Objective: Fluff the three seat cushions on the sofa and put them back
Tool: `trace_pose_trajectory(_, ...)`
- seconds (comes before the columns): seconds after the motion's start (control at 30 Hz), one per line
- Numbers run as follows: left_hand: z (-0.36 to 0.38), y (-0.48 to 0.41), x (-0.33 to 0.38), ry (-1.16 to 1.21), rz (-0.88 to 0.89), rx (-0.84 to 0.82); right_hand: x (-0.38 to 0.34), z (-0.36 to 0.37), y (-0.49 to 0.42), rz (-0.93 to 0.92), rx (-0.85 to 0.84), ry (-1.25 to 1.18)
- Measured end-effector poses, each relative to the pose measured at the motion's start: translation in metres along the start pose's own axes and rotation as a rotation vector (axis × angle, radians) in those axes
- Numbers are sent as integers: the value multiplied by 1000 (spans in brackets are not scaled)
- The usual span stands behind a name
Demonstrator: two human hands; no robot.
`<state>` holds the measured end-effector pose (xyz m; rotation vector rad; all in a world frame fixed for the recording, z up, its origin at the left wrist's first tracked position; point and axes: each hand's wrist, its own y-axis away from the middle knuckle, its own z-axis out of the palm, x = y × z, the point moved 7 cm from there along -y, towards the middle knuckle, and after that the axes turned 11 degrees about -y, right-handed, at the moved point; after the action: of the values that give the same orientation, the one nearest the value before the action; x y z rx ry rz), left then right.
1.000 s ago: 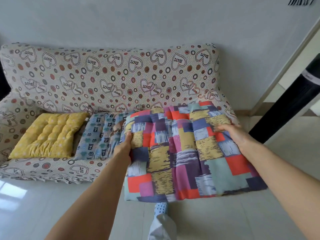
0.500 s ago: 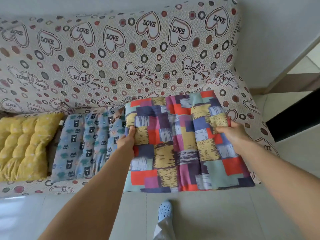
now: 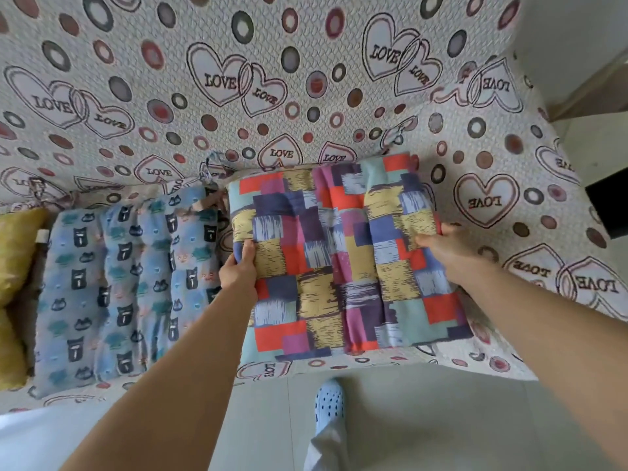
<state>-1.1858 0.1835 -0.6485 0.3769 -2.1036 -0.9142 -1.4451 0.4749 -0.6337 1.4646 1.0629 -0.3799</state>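
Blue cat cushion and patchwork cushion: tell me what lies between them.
Head view: only the left hand gripping the patchwork cushion beside the blue cat cushion.

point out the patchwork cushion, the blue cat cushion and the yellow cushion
multicoloured patchwork seat cushion (image 3: 343, 266): head view, centre of its top face
blue cat-print seat cushion (image 3: 125, 283): head view, middle of its top
yellow tufted seat cushion (image 3: 13, 260): head view, visible right edge

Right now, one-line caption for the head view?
Both hands grip the patchwork cushion on the sofa beside the blue cat-print cushion.
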Motion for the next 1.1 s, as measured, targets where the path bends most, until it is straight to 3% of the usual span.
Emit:
trace_pose_trajectory(0.2, 9, -42, -18, -33, 27, 52, 33, 30, -39, 39, -9, -35)
trace_pose_trajectory(0.6, 27, -90, -28, -259, 32, -29, 73, 28, -70, 122, 122, 254)
trace_pose_trajectory(0.73, 31, -94, -25, -291, 37, 1, 70, 38, -65, 126, 125, 431)
trace_pose_trajectory(1.0, 27, -86, -24, -355, 72, 70, 67, 36, -60, 115, 231, 425)
trace_pose_trajectory(1.1, 13, -70, -27, -511, 87, 146, 60, 32, -44, 72, 269, 498)
